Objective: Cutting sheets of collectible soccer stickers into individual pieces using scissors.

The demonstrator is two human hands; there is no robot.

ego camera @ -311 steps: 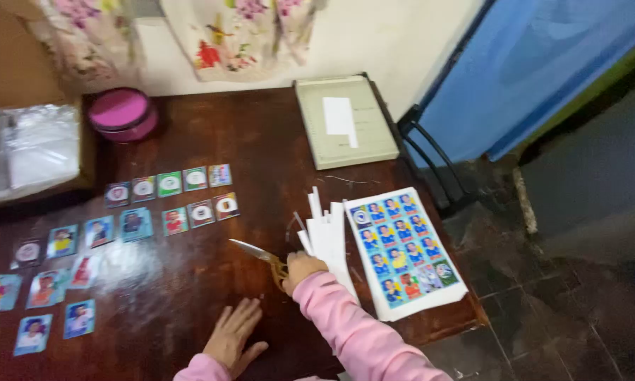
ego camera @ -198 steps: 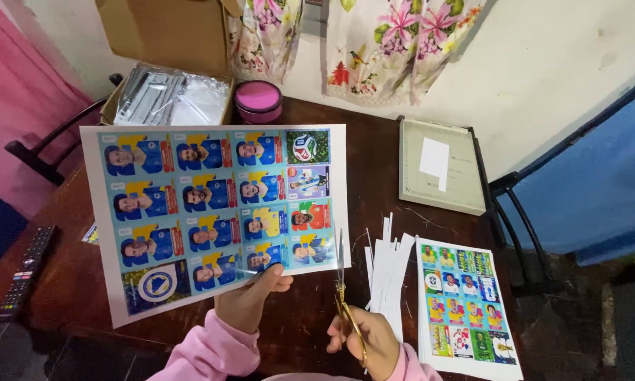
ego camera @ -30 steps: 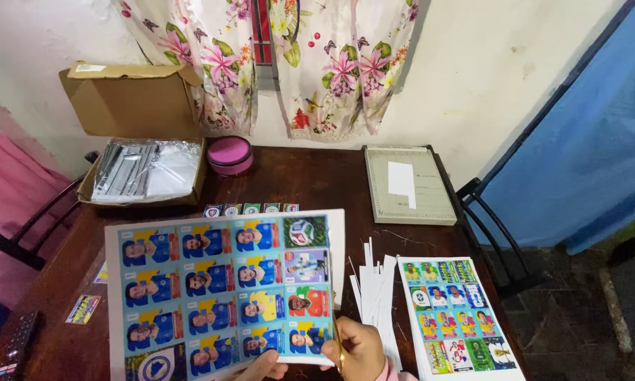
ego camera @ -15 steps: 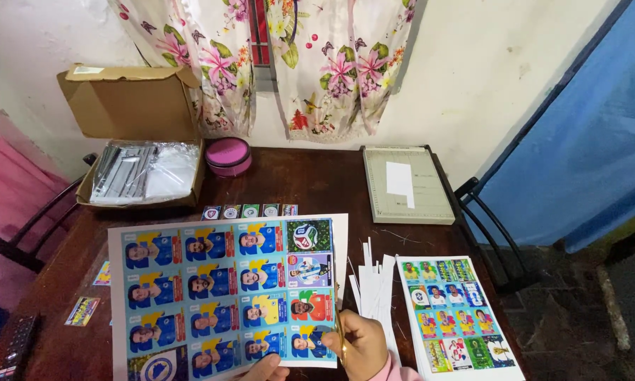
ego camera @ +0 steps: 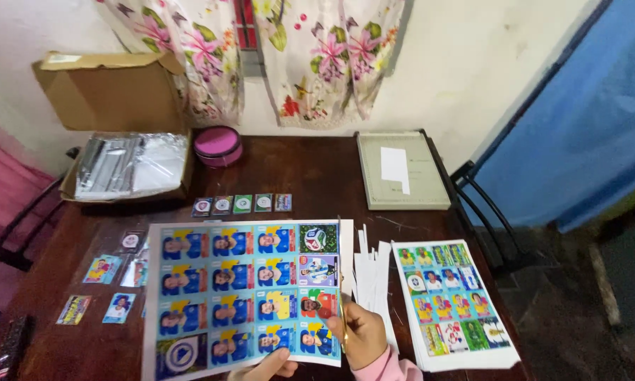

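A printed sheet of blue picture cards [ego camera: 240,293] is held up over the dark wooden table [ego camera: 317,176]. My left hand [ego camera: 268,365] pinches the sheet's bottom edge, only its fingers showing. My right hand [ego camera: 363,333], in a pink sleeve, grips gold scissors [ego camera: 341,310] whose blades run up the sheet's right side along the white margin [ego camera: 346,243]. Beside my right hand lies a pile of white paper strips [ego camera: 374,279].
A stack of uncut card sheets [ego camera: 455,303] lies at the right table edge. A grey paper trimmer [ego camera: 401,171] sits at the back right. Cut cards [ego camera: 241,204] line the middle and left. A pink round tin [ego camera: 217,145], cardboard box of plastic sleeves [ego camera: 130,166] and a remote [ego camera: 7,346] stand left.
The scissors have travelled up the sheet's right margin. The sheet has shifted a little right and the view has tilted down, showing more loose cards at the left.
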